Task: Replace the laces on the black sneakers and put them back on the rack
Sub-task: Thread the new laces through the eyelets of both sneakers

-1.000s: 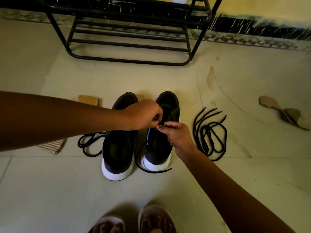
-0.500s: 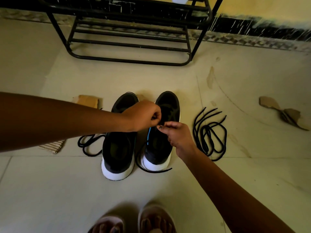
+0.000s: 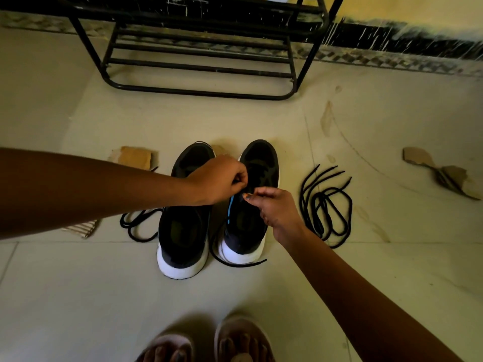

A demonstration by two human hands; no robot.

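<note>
The left hand (image 3: 222,178) and right hand (image 3: 277,207) each appear to pinch the black lace (image 3: 236,265) directly over the sneaker (image 3: 258,158) beneath them, rack (image 3: 198,91) well beyond; recommended: draw both ends evenly through the eyelets, avoiding twists.

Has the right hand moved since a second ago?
No. The right hand stays over the right sneaker, same gap from the loose lace coil.

Nothing legible anywhere — no text, labels, brands or numbers can be read.
</note>
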